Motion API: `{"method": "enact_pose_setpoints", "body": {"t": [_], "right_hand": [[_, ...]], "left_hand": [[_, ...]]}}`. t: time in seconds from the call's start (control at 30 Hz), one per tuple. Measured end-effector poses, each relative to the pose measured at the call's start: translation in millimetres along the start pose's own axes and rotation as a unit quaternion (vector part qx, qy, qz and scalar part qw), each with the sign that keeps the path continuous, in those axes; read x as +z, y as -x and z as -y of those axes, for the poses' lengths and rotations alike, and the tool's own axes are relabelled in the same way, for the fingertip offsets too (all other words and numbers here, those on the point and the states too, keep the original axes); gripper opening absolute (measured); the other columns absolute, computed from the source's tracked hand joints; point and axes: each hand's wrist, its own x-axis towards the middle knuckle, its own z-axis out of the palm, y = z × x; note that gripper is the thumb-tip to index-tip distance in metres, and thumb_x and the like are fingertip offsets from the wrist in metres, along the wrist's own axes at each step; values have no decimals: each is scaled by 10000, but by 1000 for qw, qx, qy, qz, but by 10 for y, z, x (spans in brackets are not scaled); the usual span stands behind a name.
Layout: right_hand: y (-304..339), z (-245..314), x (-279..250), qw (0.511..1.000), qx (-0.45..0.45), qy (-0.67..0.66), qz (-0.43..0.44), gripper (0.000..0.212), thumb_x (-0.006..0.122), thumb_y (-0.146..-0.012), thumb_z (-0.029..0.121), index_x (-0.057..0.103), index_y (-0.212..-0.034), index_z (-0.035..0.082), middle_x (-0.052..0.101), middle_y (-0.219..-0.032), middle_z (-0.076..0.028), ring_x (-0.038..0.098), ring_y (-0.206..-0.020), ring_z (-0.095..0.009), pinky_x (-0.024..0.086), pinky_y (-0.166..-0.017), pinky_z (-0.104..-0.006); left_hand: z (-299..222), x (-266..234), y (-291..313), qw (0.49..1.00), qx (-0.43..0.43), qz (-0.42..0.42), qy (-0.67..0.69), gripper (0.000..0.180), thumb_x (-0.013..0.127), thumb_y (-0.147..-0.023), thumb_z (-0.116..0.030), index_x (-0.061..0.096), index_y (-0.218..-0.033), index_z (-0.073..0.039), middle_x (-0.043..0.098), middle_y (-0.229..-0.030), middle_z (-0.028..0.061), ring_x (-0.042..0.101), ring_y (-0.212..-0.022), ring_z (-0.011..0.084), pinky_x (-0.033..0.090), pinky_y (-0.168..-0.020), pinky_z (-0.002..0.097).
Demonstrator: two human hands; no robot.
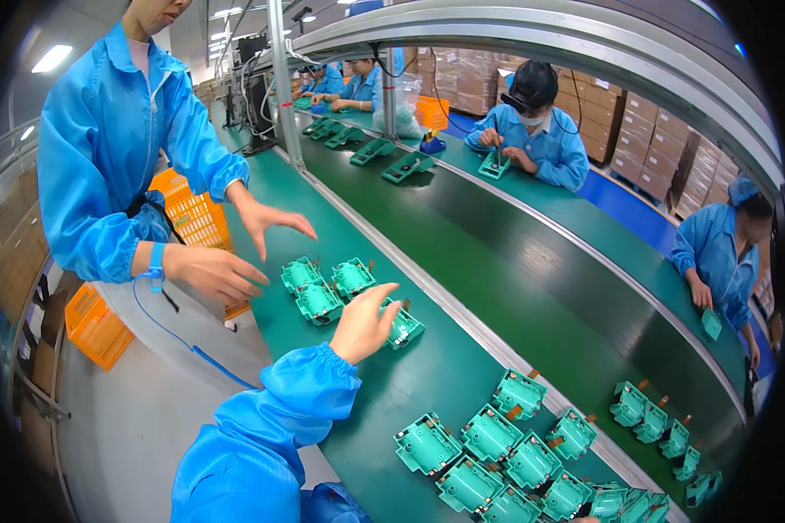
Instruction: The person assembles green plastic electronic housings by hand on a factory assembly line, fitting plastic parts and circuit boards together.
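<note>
My left hand [363,326] reaches in from the lower edge in a blue sleeve. Its fingers are apart, and it is over a group of green plastic housings. One green housing [404,329] lies right beside its fingertips, partly covered by the hand. Just beyond sit a few more housings, among them another green housing [319,302]. A sliver of skin at the bottom edge, by a larger cluster of green housings [490,433], may be my right hand; its fingers are hidden.
Opposite on the left, a co-worker's two hands [214,272] hover near the housings. A dark green conveyor belt [497,253] runs alongside the workbench, carrying several green parts. Metal frame rails [584,39] arch overhead. Orange crates [96,325] stand left. Other workers sit across the belt.
</note>
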Motion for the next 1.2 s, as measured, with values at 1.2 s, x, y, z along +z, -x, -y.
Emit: {"method": "enact_pose_setpoints", "body": {"t": [1.2], "right_hand": [[-27,82,-117,998,55,19,37,133,519,-833,68,526,-956,19,567,-783,-28,483,-683,-61,376,-607,-184]], "left_hand": [[-3093,2780,343,823,388,397,-119,733,559,-639,-626,454,-1102,-67,491,-1036,138,488,-944,370,365,-804,482]]}}
